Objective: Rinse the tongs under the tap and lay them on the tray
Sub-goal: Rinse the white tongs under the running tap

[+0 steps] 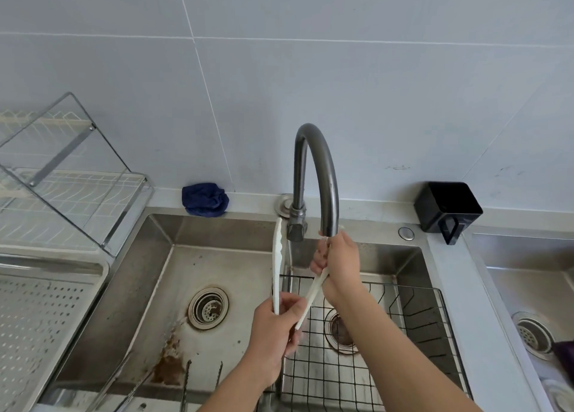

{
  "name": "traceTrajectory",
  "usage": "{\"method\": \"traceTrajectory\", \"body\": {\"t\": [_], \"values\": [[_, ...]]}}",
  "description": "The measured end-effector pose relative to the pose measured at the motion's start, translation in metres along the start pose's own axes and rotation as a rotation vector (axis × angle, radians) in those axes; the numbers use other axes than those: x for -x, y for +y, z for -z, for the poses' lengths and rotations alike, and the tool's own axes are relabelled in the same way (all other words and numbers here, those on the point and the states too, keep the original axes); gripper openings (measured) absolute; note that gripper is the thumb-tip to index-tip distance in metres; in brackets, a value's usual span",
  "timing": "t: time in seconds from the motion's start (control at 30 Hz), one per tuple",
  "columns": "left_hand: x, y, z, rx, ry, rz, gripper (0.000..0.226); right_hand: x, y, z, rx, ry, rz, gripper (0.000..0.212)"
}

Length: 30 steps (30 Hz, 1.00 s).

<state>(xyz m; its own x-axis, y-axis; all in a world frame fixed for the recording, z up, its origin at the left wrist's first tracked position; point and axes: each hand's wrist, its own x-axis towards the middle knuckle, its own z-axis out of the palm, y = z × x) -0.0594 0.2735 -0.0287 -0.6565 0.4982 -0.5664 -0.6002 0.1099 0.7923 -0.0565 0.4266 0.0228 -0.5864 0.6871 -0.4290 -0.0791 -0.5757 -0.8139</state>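
Observation:
White plastic tongs [277, 256] are held spread apart over the steel sink [149, 275]. My left hand [275, 334] grips their hinge end low in the middle. My right hand [340, 264] is closed around the tip of the right arm, just under the spout of the dark curved tap [320, 169]. The left arm of the tongs points up beside the tap's base. A perforated metal tray [40, 324] lies at the left of the sink. I cannot tell whether water is running.
A black wire basket [413, 315] sits in the right part of the sink. Metal tongs [186, 383] lie at the sink's front edge. A dish rack [68, 178] stands back left, a blue cloth [205, 199] and a black container [447, 208] on the ledge.

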Motion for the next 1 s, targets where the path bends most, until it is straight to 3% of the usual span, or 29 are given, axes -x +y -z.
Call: {"method": "traceTrajectory", "body": {"t": [0.07,0.2,0.3,0.37,0.43,0.5,0.6,0.73,0.83,0.93,1.0], "values": [[0.002,0.002,0.0,0.042,-0.072,0.075,0.023,0.0,0.005,0.0,-0.031,-0.099,-0.017,0.022],[0.004,0.008,0.01,0.214,-0.335,0.33,0.028,0.001,0.018,0.013,-0.268,-0.546,-0.135,0.027],[0.001,0.006,0.012,0.267,-0.363,0.42,0.03,0.004,0.021,0.017,-0.371,-0.686,-0.251,0.032],[-0.001,0.003,0.004,0.172,-0.185,0.277,0.029,0.004,0.02,0.011,-0.233,-0.574,-0.214,0.039],[-0.002,0.0,-0.005,0.046,0.078,0.044,0.026,0.005,0.023,-0.002,0.074,-0.287,-0.059,0.038],[-0.004,0.001,-0.007,-0.184,0.306,-0.209,0.017,0.005,0.03,-0.011,0.232,0.023,0.058,0.032],[0.0,0.002,-0.004,-0.6,0.422,-0.54,0.005,0.0,0.031,-0.009,0.417,0.227,0.179,0.028],[0.005,0.002,-0.007,-0.633,0.418,-0.653,0.012,-0.011,0.017,-0.006,0.649,0.159,0.351,0.03],[0.002,0.006,-0.006,-0.486,0.397,-0.549,0.029,-0.001,0.016,-0.006,0.625,-0.039,0.285,0.021],[0.001,0.012,-0.001,-0.303,0.272,-0.408,0.018,0.013,0.028,0.01,0.537,-0.282,0.154,0.047],[0.0,0.019,-0.003,-0.095,0.142,-0.293,0.018,0.016,0.028,0.014,0.571,-0.299,0.14,0.04]]}}
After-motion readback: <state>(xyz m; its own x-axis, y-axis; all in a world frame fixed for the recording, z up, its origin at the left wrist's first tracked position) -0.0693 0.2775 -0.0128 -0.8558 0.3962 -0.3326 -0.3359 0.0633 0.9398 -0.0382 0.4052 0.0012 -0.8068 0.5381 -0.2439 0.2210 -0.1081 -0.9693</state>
